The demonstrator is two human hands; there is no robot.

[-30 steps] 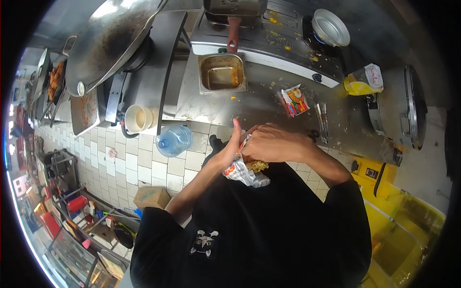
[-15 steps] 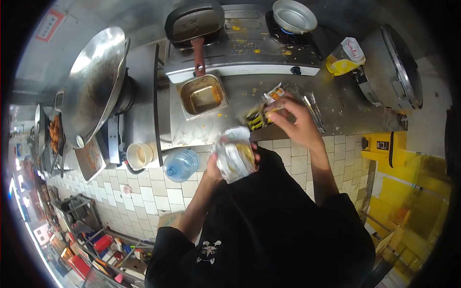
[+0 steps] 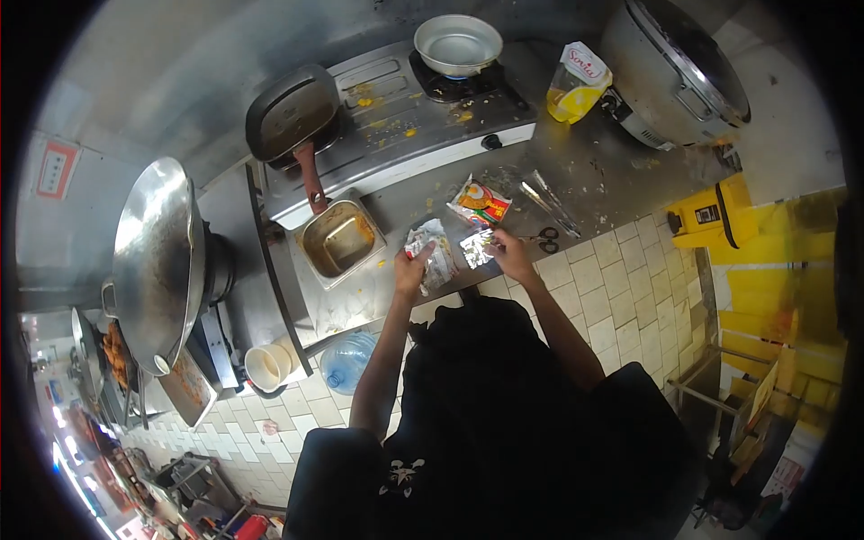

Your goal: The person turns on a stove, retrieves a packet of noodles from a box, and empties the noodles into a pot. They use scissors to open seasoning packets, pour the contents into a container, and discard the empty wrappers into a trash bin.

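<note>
My left hand (image 3: 413, 270) is closed on a torn, silvery instant noodle packet (image 3: 438, 261) over the counter's front edge. Beside it, my right hand (image 3: 513, 256) pinches a small shiny seasoning sachet (image 3: 477, 247), whose print is lost in glare. Just beyond the sachet lies a red and orange noodle packet (image 3: 480, 202) on the steel counter. Dark-handled scissors (image 3: 547, 239) rest near the right hand, close to the edge. Metal tongs (image 3: 551, 205) lie behind them.
A steel container (image 3: 338, 243) stands left, under the red handle of a dark pan (image 3: 292, 115). A light metal pan (image 3: 458, 45) sits over a lit burner. An oil pouch (image 3: 579, 85) and a large lidded cooker (image 3: 670, 76) stand right; a big wok (image 3: 153, 270) is far left.
The view has turned and shifted. Both hands are now lower over the counter and closer together. The sachet that looked black and yellow now shows a bright silvery side. The scissors have come into view.
</note>
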